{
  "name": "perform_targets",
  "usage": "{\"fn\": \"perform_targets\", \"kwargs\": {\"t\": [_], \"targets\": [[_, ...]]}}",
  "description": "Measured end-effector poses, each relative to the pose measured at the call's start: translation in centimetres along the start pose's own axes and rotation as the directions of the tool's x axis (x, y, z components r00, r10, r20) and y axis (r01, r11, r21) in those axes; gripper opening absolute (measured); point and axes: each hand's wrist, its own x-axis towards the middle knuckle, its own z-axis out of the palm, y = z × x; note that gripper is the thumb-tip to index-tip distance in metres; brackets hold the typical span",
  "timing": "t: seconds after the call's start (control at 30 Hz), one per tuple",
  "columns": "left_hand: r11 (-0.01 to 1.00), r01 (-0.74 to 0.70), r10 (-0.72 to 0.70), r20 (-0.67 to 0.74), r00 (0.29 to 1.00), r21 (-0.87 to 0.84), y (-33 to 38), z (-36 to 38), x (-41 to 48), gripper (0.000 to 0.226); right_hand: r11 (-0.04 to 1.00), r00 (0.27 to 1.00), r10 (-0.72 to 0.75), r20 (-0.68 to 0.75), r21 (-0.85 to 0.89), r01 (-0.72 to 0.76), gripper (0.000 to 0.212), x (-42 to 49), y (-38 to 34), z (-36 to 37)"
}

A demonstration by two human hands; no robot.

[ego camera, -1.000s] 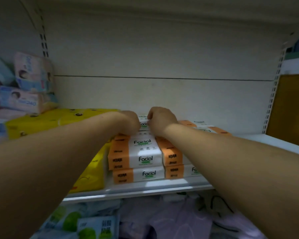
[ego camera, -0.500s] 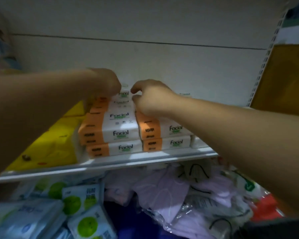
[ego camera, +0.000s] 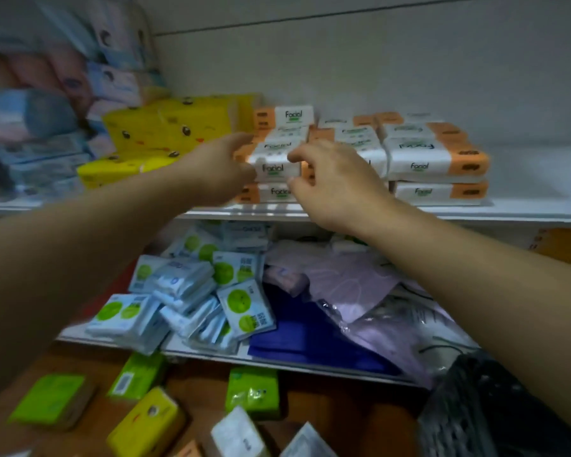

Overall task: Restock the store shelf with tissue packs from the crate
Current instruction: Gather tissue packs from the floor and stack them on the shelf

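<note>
Far left on the shelf (ego camera: 524, 211) are blurred pastel packs (ego camera: 89, 77), then yellow tissue packs (ego camera: 172, 127). The left hand (ego camera: 223, 168) is cupped against the left end of the top front Facial tissue pack (ego camera: 277, 168); its fingertips are hidden, so I cannot tell whether it grips or only steadies. That pack lies on the left orange-and-white stack, at the shelf's front edge. The right hand (ego camera: 338, 186) curls finger and thumb in a narrow C around the pack's right end, apparently pinching it. Beyond it is the right-hand Facial stack (ego camera: 435, 159). The black crate (ego camera: 495, 410) is at lower right, well below.

The pack should be light and soft, in slick film that gives under pressure. Holding both short ends looks best; squeezing the middle would likely buckle it, and a push could slide the stack beneath.
</note>
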Motion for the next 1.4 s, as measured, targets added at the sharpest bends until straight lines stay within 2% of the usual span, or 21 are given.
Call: {"fn": "perform_targets", "kwargs": {"t": [0.1, 0.2, 0.3, 0.43, 0.53, 0.6, 0.67, 0.73, 0.8, 0.9, 0.97, 1.03, 1.13, 1.17, 1.23, 1.3, 1.4], "targets": [[0.999, -0.015, 0.013, -0.037, 0.999, -0.033, -2.0, -0.3, -3.0, 0.056, 0.999, 0.999, -0.034, -0.035, -0.01, 0.034, 0.038, -1.8, -0.8, 0.1], [0.995, -0.093, 0.091, -0.044, 0.995, -0.045, -5.3, 0.5, -6.2, 0.053, 0.992, 0.982, -0.125, -0.141, 0.016, 0.129, 0.031, -4.6, -1.6, 2.4], [0.985, -0.084, 0.086, 0.009, 0.996, -0.152, -9.2, 2.3, -8.7, 0.052, 0.99, 0.983, -0.063, -0.173, 0.114, 0.083, 0.022, -7.4, -2.5, 6.0], [0.977, 0.076, -0.029, 0.231, 0.972, -0.198, -14.4, 6.5, -12.0, 0.052, 0.977, 0.991, 0.131, 0.008, 0.169, -0.131, 0.021, -11.2, -3.6, 11.7], [0.985, 0.102, -0.037, 0.407, 0.913, -0.14, -18.2, 10.9, -13.2, 0.055, 0.927, 0.937, 0.29, 0.193, 0.188, -0.325, 0.024, -14.7, -4.1, 16.2], [0.989, 0.13, -0.071, 0.526, 0.847, -0.076, -20.5, 13.7, -13.6, 0.057, 0.893, 0.866, 0.367, 0.34, 0.131, -0.43, 0.027, -17.0, -4.0, 19.0], [0.984, 0.173, -0.116, 0.615, 0.78, -0.033, -23.0, 16.3, -14.1, 0.057, 0.866, 0.761, 0.424, 0.491, 0.028, -0.5, 0.034, -19.0, -3.8, 21.4], [0.977, 0.213, -0.168, 0.662, 0.731, 0.013, -25.1, 18.3, -14.8, 0.059, 0.811, 0.642, 0.489, 0.591, -0.037, -0.584, 0.038, -20.6, -3.7, 23.8], [0.966, 0.252, -0.224, 0.692, 0.686, 0.063, -26.5, 19.4, -15.9, 0.059, 0.708, 0.499, 0.537, 0.68, -0.042, -0.704, 0.04, -21.9, -3.8, 26.0], [0.894, 0.448, -0.29, 0.772, 0.565, 0.008, -28.0, 21.0, -17.9, 0.041, 0.556, 0.306, 0.525, 0.794, -0.049, -0.83, 0.043, -23.4, -4.2, 28.5], [0.834, 0.552, -0.307, 0.821, 0.481, -0.012, -28.4, 21.7, -18.9, 0.024, 0.487, 0.251, 0.503, 0.827, -0.031, -0.873, 0.039, -24.2, -4.5, 29.7], [0.776, 0.628, -0.31, 0.83, 0.464, -0.06, -28.0, 22.2, -19.3, 0.026, 0.432, 0.267, 0.522, 0.81, 0.018, -0.902, 0.048, -24.5, -4.7, 30.5], [0.643, 0.736, -0.308, 0.807, 0.504, -0.214, -26.7, 22.2, -19.0, 0.036, 0.402, 0.345, 0.561, 0.752, 0.117, -0.908, 0.067, -24.7, -4.5, 30.3], [0.577, 0.774, -0.313, 0.804, 0.506, -0.262, -26.3, 22.0, -18.7, 0.039, 0.399, 0.364, 0.573, 0.734, 0.138, -0.907, 0.064, -24.9, -4.3, 29.9], [0.491, 0.805, -0.327, 0.786, 0.525, -0.333, -25.8, 21.2, -17.9, 0.037, 0.394, 0.41, 0.59, 0.695, 0.195, -0.898, 0.041, -25.4, -4.0, 28.5], [0.519, 0.775, -0.33, 0.752, 0.571, -0.361, -25.5, 20.5, -17.4, 0.024, 0.415, 0.478, 0.603, 0.639, 0.26, -0.872, 0.02, -26.0, -3.6, 27.3], [0.663, 0.636, -0.262, 0.673, 0.691, -0.395, -25.1, 19.7, -17.2, 0.016, 0.384, 0.549, 0.593, 0.589, 0.392, -0.836, 0.008, -25.6, -3.5, 25.0]]}}
